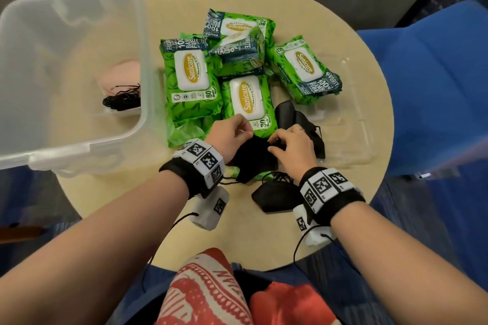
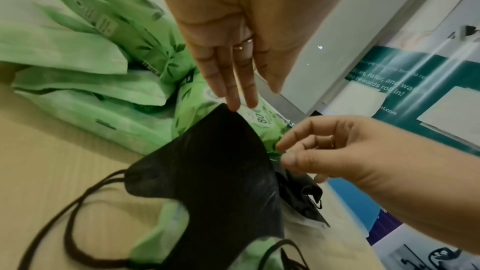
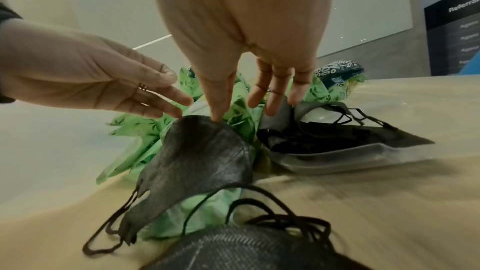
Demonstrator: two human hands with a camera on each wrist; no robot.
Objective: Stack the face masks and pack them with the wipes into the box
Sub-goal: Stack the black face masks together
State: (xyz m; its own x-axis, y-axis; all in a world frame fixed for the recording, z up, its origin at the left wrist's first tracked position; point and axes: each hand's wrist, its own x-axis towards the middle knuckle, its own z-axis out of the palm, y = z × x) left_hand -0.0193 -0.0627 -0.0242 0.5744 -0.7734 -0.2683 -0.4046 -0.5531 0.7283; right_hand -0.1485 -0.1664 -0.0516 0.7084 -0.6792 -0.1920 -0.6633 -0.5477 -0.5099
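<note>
At the near edge of the wipes pile, both hands meet over a black mask point(image 1: 253, 158) that lies partly on the green packs and partly on the table point(image 1: 303, 2). The left hand point(image 1: 232, 132) reaches in with fingers point(image 2: 228, 89) almost straight, their tips touching the mask's top corner without curling round it. The right hand point(image 1: 293, 148) hangs over the same mask with fingers spread and relaxed; one fingertip point(image 3: 217, 114) presses on the mask's upper edge, and it holds nothing. Ear loops trail from the mask toward the person. A second mask point(image 1: 274, 196) lies on the table just nearer the person, by the right wrist. More black masks point(image 1: 298, 119) rest on a clear lid point(image 1: 351, 124) to the right, partly hidden by the right hand. Beyond the hands, five packs of wipes point(image 1: 190, 79) lie heaped in the table's middle. To the left stands the clear box point(image 1: 79, 68), open, with a pink mask point(image 1: 118, 79) and black loops inside.
</note>
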